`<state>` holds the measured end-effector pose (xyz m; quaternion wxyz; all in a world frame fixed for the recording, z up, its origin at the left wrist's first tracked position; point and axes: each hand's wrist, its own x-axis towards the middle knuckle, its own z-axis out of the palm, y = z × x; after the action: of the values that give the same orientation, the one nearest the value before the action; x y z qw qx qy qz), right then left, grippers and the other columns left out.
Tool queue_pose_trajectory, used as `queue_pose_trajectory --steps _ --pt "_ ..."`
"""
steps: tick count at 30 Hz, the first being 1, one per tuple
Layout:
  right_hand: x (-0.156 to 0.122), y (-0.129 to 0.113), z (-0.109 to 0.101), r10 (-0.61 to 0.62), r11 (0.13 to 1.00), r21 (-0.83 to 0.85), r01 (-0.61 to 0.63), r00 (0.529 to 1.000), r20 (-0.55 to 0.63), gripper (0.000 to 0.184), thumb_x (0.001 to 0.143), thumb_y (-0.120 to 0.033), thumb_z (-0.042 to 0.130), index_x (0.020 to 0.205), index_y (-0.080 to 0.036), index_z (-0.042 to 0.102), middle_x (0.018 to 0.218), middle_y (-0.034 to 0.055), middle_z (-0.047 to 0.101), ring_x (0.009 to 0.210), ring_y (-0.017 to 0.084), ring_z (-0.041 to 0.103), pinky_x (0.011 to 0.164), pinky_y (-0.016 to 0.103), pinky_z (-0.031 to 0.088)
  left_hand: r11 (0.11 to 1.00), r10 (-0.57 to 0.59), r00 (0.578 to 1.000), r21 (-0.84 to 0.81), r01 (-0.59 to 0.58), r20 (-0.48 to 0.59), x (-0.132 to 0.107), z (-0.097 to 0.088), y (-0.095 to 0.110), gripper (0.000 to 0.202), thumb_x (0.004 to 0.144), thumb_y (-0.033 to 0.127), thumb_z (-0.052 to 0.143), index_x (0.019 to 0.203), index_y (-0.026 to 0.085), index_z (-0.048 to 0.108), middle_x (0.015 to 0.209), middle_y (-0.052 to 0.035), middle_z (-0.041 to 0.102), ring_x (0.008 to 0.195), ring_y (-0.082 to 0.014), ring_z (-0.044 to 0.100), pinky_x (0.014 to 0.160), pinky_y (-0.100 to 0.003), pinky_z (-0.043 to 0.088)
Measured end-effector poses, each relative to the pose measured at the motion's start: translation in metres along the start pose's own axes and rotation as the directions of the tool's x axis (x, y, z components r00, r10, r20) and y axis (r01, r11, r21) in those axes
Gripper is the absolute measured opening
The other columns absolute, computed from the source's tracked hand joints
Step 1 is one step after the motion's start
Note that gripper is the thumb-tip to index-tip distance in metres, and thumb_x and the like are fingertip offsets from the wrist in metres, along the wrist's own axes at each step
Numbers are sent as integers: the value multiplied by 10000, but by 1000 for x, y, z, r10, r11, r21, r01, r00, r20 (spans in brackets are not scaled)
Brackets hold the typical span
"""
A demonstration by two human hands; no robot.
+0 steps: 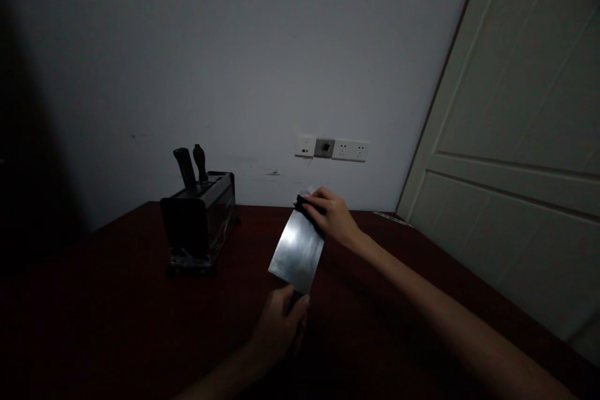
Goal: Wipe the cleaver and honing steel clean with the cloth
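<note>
A person's left hand [279, 325] grips the dark handle of a broad, rectangular steel cleaver [296, 251] over a dark red tabletop [117, 312], its fingers and thumb closed around the grip just below the blade, while the right hand [336, 217] pinches a small black, cloth-like piece [309, 207] against the blade near its far end, thumb and fingers clamped together on it. Beside them, to the left, stands a black and silver knife block [219, 206] with two black handles rising from its top. What looks like a wipe along the steel would best be done with the left grip firm and the blade steady, the black piece folded thick and kept flat on the face, and the right fingertips clear of both long edges, drawn along the blade rather than across an edge. Dim light leaves much unsettled: the cleaver's handle is mostly lost in the left palm, the far end of the blade lies partly behind the right hand, where a pale, crinkled patch is hard to identify, and the sharpened side cannot be told. Both forearms run out of frame at the bottom, and the left margin falls into black.
</note>
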<state>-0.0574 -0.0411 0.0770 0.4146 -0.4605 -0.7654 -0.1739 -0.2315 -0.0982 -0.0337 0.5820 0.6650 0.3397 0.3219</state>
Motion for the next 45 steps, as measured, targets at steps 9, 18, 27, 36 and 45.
queue_pose_trajectory --steps 9,18,27,36,45 --pt "-52 -67 18 -138 979 178 98 963 232 257 853 -241 475 1057 -175 616 891 84 594 809 166 548 694 309 483 999 32 987 -16 -35 -155 5 -3 0 313 666 462 570 633 163 485 502 14 494 432 -106 453 420 -217 336" --pt "-6 -28 5 -62 996 73 60 997 35 250 854 -267 481 1027 -175 636 871 72 574 799 166 547 724 313 468 983 124 985 146 -107 -117 3 -6 -2 332 754 476 484 612 178 446 484 27 462 409 -98 450 402 -203 337" --pt "-20 -33 10 -17 996 84 16 1000 13 246 848 -252 486 1019 -166 641 875 78 577 804 170 541 724 326 472 995 74 995 68 -69 -73 3 -2 -9 337 779 477 458 636 173 428 477 45 442 349 -72 409 349 -183 305" --pt "-16 -17 -5 11 999 49 -10 1000 -5 234 840 -254 504 982 -155 661 822 69 568 743 159 537 681 306 462 997 64 997 47 -63 -31 5 -3 -12 359 758 512 458 661 167 438 500 49 442 325 -65 395 313 -178 287" --pt "-46 -20 -6 19 995 99 -18 1000 -8 240 841 -235 497 1034 -183 632 874 73 559 790 167 539 699 321 475 996 30 999 -81 -30 -12 3 -2 -8 371 731 525 491 638 172 425 466 61 432 298 -55 375 295 -169 266"
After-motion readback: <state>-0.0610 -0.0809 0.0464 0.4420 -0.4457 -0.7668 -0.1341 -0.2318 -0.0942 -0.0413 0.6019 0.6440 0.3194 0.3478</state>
